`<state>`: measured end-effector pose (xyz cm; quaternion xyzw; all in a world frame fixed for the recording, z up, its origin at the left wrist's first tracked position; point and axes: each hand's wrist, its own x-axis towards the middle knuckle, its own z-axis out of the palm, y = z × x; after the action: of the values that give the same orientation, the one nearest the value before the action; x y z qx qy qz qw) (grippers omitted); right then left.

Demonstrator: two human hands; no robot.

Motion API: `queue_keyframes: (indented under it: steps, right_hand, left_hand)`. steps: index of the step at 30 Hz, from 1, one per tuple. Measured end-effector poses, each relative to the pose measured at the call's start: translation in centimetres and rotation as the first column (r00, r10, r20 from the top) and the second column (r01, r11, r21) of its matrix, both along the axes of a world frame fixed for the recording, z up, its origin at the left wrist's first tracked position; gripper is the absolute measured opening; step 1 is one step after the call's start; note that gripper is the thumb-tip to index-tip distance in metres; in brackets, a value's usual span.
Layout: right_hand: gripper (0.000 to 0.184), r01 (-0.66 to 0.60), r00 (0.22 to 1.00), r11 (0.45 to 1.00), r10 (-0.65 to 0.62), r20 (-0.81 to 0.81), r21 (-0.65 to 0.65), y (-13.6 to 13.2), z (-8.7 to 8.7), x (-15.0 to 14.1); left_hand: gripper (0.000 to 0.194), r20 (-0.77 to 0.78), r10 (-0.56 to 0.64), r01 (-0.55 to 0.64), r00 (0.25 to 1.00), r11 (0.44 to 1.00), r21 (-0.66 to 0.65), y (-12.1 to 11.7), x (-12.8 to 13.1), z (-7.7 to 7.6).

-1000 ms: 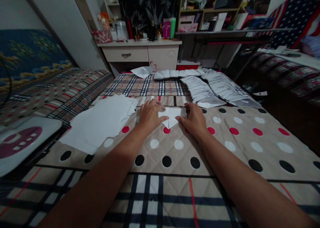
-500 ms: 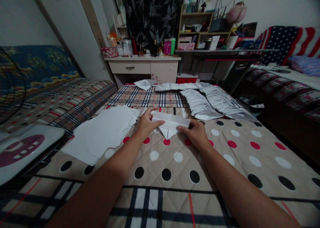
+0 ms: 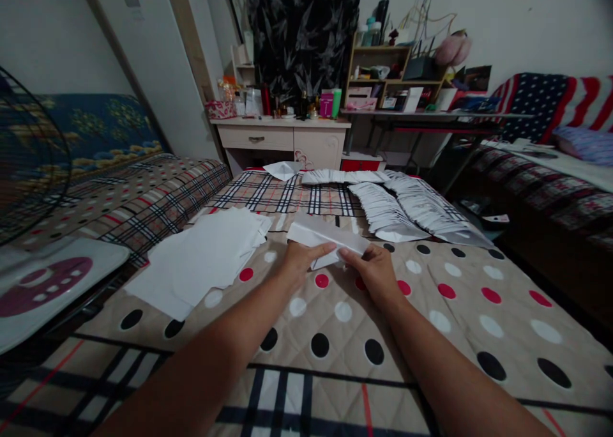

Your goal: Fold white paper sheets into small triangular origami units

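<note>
A partly folded sheet of white paper (image 3: 318, 232) is held over the bedspread between both hands. My left hand (image 3: 302, 257) grips its left part, thumb on top and pointing right. My right hand (image 3: 372, 262) pinches the right part, its thumb almost meeting the left thumb near the paper's lower middle. The fingers under the paper are hidden. Left of my left hand lies a loose pile of flat white sheets (image 3: 205, 258). Beyond the right hand, long rows of folded white papers (image 3: 383, 210) lie tightly packed.
One separate folded paper (image 3: 282, 170) lies at the bed's far edge. The bedspread (image 3: 345, 335) is beige with dots and plaid bands. A white plastic item with a purple panel (image 3: 48, 287) stands at left, near a fan (image 3: 36, 162). A dresser (image 3: 268, 137) is at the back.
My left hand has moved right and inward, bringing the thumbs close together. The pointed flap that hung below the paper is now mostly folded or covered. The view has tilted up slightly.
</note>
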<state>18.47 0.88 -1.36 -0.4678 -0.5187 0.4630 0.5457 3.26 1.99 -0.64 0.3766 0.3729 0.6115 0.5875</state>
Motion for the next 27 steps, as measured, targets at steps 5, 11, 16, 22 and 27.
queue_keyframes:
  steps: [5,11,16,22,27]
  right_hand:
    - [0.028,-0.023,1.0,1.0,0.023,-0.004,0.003,-0.2,0.5,-0.2]
    - [0.03,-0.039,0.997,0.997,0.035,-0.063,-0.063,-0.2,0.2,-0.1]
    - [0.029,-0.092,0.995,0.991,0.088,-0.05,-0.097,-0.2,0.0,0.0]
    - [0.03,-0.28,0.959,0.952,0.284,0.016,-0.121,-0.3,0.9,0.8]
    - [0.043,-0.433,0.893,0.854,0.45,-0.009,-0.287,-0.1,1.5,1.3]
  left_hand:
    - [0.045,-0.001,0.065,-0.065,0.998,0.998,0.023,-0.4,0.8,0.1]
    - [0.042,-0.003,0.243,-0.242,0.97,0.964,-0.106,1.0,-0.6,-0.2]
    - [0.038,-0.109,0.28,-0.284,0.954,0.959,-0.021,2.0,-2.0,-0.7]
    - [0.04,-0.244,0.143,-0.152,0.959,0.988,-0.018,1.7,-2.9,0.1]
    - [0.033,-0.324,0.021,-0.02,0.946,1.0,0.007,0.9,-1.9,0.5]
